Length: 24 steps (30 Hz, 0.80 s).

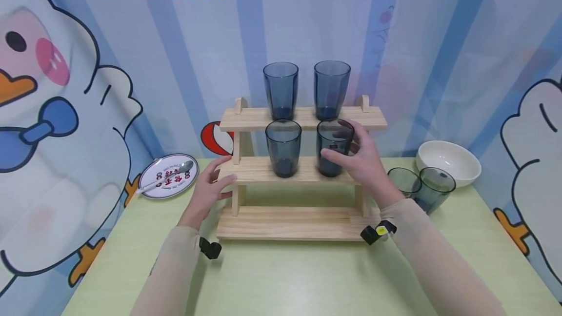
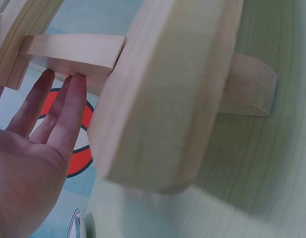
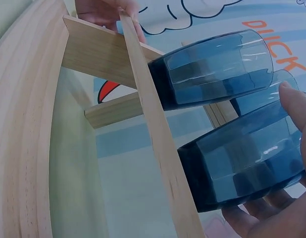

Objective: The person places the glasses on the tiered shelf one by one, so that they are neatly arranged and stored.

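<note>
A three-tier wooden shelf (image 1: 298, 230) stands on the table. My right hand (image 1: 366, 165) grips a blue-grey glass (image 1: 330, 165) at the right of the middle tier, thumb at its front and fingers around its far side. In the right wrist view this glass (image 3: 242, 158) has its base at the board. Left of it stands a matching glass (image 1: 283, 152). My left hand (image 1: 210, 187) holds the middle board's left end; in the left wrist view its fingertips (image 2: 78, 87) touch an upright. Two more glasses, a left one (image 1: 281, 89) and a right one (image 1: 331, 89), stand upright on the top tier.
Two glasses (image 1: 434, 187) stand close together on the table at right, partly behind my right forearm. Behind them is a white bowl (image 1: 450, 160). A printed plate (image 1: 162, 191) with a spoon (image 1: 182, 168) on it lies at left. A patterned curtain (image 1: 193, 48) hangs behind the shelf.
</note>
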Tool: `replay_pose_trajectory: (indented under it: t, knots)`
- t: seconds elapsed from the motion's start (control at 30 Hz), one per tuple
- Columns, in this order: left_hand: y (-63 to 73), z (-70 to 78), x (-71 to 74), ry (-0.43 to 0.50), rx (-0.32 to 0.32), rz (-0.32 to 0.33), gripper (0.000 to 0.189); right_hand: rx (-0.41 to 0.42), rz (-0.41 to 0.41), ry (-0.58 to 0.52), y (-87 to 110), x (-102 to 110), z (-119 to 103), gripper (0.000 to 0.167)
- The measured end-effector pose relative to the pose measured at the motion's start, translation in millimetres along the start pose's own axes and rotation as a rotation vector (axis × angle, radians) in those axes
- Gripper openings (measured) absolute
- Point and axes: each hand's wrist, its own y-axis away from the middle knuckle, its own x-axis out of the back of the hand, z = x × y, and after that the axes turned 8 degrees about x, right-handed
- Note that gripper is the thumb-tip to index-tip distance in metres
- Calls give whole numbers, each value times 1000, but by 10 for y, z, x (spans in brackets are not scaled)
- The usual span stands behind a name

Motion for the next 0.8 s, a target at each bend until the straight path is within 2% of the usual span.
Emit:
replay_pose_trajectory:
  t: [0.33, 0.8]
  knots:
    - [-15, 3, -1, -5, 13, 3, 63, 27, 14, 5, 3, -35, -13, 84]
    - [-17, -3, 3, -11, 16, 4, 63, 12, 28, 37, 21, -66, -21, 91]
